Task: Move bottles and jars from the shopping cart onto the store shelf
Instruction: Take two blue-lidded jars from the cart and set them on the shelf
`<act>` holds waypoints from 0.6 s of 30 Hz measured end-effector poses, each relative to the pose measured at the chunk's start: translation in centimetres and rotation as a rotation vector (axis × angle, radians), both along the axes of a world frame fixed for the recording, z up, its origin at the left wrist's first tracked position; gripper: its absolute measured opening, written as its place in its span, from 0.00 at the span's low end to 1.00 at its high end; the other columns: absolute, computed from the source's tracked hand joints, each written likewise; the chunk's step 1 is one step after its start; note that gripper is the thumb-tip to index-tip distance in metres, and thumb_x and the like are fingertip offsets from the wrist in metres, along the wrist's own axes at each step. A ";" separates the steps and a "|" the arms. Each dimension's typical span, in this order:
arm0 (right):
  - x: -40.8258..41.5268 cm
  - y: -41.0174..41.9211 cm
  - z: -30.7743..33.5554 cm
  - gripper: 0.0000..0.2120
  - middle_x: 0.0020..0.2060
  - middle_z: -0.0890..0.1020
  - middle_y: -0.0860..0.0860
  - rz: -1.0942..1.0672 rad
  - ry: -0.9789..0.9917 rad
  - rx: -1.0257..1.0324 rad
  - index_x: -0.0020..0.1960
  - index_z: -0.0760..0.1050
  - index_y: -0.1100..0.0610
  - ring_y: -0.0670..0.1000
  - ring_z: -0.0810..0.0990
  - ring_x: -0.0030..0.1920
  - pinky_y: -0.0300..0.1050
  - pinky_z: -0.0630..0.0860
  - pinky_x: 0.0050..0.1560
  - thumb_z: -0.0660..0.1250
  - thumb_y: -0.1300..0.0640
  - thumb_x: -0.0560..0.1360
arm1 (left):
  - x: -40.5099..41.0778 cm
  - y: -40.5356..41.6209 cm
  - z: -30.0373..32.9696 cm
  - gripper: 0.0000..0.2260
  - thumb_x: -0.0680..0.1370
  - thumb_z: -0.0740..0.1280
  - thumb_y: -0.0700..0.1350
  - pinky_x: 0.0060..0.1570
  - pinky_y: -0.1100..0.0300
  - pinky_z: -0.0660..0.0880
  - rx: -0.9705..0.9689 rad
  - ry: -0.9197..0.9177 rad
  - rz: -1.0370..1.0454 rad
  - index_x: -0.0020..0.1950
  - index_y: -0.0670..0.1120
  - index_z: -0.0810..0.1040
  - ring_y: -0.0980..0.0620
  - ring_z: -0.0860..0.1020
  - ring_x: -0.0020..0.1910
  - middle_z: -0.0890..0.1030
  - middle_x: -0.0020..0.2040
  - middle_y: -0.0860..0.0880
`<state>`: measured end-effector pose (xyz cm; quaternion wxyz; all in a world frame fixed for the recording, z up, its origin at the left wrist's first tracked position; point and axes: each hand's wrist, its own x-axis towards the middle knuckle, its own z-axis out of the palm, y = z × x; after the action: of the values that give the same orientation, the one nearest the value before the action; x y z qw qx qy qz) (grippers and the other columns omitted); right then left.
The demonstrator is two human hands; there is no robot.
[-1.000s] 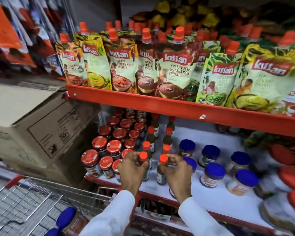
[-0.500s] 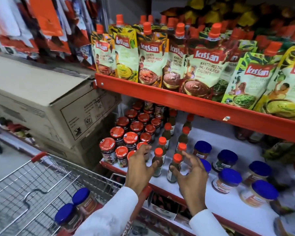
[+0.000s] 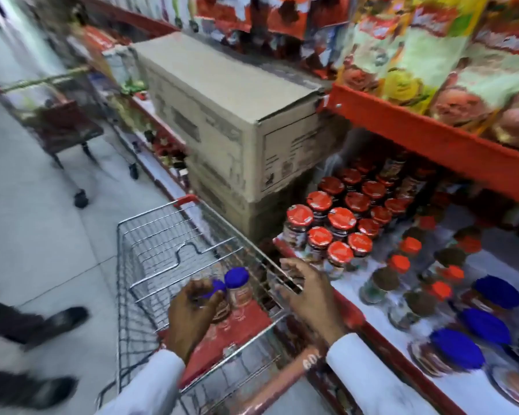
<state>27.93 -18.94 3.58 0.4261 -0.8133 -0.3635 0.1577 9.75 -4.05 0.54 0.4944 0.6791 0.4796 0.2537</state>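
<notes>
Two blue-lidded jars stand on the red seat in the wire shopping cart [image 3: 150, 218]. My left hand [image 3: 192, 314] curls over the lid of the nearer blue-lidded jar [image 3: 215, 288]; the second blue-lidded jar [image 3: 238, 287] stands right beside it. My right hand [image 3: 309, 295] hovers with its fingers apart over the cart's right rim and holds nothing. On the white store shelf [image 3: 381, 339] to the right stand red-lidded jars [image 3: 327, 223], orange-capped bottles [image 3: 399, 265] and more blue-lidded jars [image 3: 486, 326].
Stacked cardboard boxes [image 3: 222, 115] sit just beyond the cart. An upper red shelf [image 3: 432, 136] with sauce pouches overhangs the jars. A second cart [image 3: 57, 121] stands up the aisle. Another person's dark shoes [image 3: 57, 320] are on the floor at left.
Both hands left the orange-capped bottles on the shelf and swung left to the cart. My left hand has closed over a blue-lidded jar. The view turned left and down.
</notes>
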 end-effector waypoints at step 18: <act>1.0 14.2 -11.6 0.31 0.54 0.84 0.55 0.177 0.133 -0.477 0.58 0.78 0.54 0.55 0.82 0.54 0.42 0.76 0.54 0.81 0.62 0.56 | 2.2 3.7 -8.6 0.22 0.63 0.81 0.42 0.42 0.61 0.71 -0.081 0.235 0.086 0.53 0.42 0.80 0.48 0.79 0.40 0.83 0.44 0.45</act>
<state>28.88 -4.73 -8.05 0.2296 -0.8438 -0.3568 0.3286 11.93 -0.39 -8.01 0.4505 0.6626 0.5725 0.1740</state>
